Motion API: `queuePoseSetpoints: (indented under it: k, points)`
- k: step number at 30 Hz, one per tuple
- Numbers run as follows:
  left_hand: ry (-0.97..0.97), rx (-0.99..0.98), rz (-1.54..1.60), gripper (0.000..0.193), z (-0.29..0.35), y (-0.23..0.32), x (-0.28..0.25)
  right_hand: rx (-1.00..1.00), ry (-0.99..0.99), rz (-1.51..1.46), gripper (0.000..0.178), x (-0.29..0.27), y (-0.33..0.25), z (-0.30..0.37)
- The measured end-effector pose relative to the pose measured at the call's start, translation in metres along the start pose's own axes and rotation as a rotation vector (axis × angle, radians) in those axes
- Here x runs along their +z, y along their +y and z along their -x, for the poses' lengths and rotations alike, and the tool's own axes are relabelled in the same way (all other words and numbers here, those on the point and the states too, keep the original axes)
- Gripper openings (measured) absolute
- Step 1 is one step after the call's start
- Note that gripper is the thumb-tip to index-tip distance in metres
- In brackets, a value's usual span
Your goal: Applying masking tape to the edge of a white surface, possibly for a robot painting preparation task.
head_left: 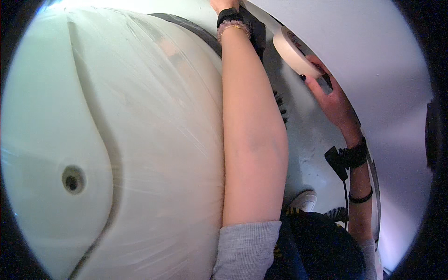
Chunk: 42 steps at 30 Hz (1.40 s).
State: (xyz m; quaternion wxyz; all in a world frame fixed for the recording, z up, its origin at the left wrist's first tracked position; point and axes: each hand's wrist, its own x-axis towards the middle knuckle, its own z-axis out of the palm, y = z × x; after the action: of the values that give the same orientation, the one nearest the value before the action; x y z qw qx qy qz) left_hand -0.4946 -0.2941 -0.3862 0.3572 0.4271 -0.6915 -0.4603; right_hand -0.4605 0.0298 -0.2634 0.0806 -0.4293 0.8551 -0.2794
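Observation:
Up the middle of the head view stretches my left arm, and my left hand (pixel 225 5) sits at the top edge. Only its wrist end shows; the fingers are cut off by the frame. At the right, my right hand (pixel 332 102) is closed around a wide roll of cream tape (pixel 293 55), with the thumb on the near side and some fingers hidden behind it. A large pale curved shell under clear, wrinkled plastic film (pixel 172 116) lies along my left forearm.
The shell has a round recessed hole (pixel 72 180) at the left. A smooth white curved panel (pixel 396 74) rises on the right, close to my right arm. Between the two lie a grey floor (pixel 308 140), a light shoe (pixel 304 200) and dark bristles (pixel 281 105). A black cable (pixel 346 200) hangs from my right wrist.

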Motion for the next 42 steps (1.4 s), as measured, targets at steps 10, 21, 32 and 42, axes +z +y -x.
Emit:
queuePoseSetpoints:
  k: [10,21,32,42]
  points:
    - [-0.079,0.141,-0.351,0.017,-0.004,-0.015,-0.017,-0.025,-0.028,-0.227,0.030,0.000,-0.011,0.006]
    - [-0.166,0.259,-0.595,0.017,-0.025,-0.015,-0.031,0.258,-0.156,-0.053,0.035,-0.012,-0.012,0.028]
    - [-0.211,0.344,-0.668,0.017,-0.037,-0.024,-0.034,-0.212,-0.018,-0.123,0.024,-0.025,0.013,0.102]
    - [-0.222,0.401,-0.738,0.017,-0.033,-0.033,-0.032,0.365,0.068,0.064,0.024,-0.062,0.051,0.198]
